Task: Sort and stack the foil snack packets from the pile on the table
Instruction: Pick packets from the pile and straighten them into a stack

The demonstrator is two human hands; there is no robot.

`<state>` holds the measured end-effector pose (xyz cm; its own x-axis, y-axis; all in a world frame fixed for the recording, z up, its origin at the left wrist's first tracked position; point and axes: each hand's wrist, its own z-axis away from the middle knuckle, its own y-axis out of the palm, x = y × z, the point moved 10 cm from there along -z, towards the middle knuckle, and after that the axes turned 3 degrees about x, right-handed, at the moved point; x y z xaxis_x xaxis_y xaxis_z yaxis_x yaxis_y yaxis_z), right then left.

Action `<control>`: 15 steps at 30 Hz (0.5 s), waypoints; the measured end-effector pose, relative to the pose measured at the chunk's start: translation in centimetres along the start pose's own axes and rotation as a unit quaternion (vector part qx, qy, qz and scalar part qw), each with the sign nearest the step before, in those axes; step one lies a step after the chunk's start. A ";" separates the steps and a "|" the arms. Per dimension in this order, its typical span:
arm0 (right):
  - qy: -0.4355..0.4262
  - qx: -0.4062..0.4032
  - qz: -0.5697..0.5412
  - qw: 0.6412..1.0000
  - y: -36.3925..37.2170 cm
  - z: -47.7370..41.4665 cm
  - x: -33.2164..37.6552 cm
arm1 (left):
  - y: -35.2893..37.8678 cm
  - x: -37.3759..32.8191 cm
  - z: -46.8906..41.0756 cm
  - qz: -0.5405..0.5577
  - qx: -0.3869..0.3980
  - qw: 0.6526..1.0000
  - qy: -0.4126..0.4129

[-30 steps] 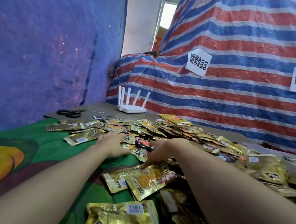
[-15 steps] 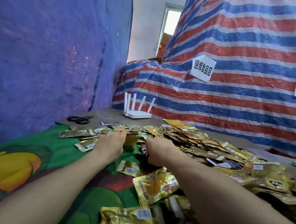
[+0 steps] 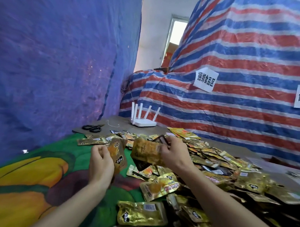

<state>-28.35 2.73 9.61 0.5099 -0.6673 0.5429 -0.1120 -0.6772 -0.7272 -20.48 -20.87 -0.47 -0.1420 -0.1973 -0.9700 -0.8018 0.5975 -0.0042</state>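
Since the foil looks light, thin and slick, we judge edge pinches safest. Our left hand [image 3: 102, 165] pinches one packet [image 3: 119, 156]; our right hand [image 3: 174, 155] grips a floppy sheaf of packets [image 3: 146, 152], both above the desk [image 3: 124, 122]; the pile [image 3: 213, 167] spreads beyond.

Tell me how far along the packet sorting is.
Early. Done: no finished stack shows on the fruit-print cloth. In hand: the left hand grips a foil packet and the right hand grips a small bundle, both held above the pile. Left: nearly everything, as that pile lies loose and overlapping across the table.
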 end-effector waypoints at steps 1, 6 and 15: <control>0.004 -0.017 -0.034 0.999 -0.8 0.9 0.2 | -0.4 -0.5 1.0 0.013 0.003 1.000 0.013; 0.032 -0.112 -0.197 0.973 -3.6 7.1 -0.5 | -0.7 -1.8 5.6 0.090 0.055 0.993 0.045; 0.062 -0.132 -0.318 0.937 -1.5 14.0 -2.4 | 4.0 -1.6 9.4 0.154 0.311 0.938 0.018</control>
<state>-17.50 9.70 3.51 0.4442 -0.1235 0.8874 -0.0354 -0.9921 -0.1204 -18.01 -10.89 -1.24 -0.3398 0.0393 -0.9397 -0.2270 0.9662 0.1225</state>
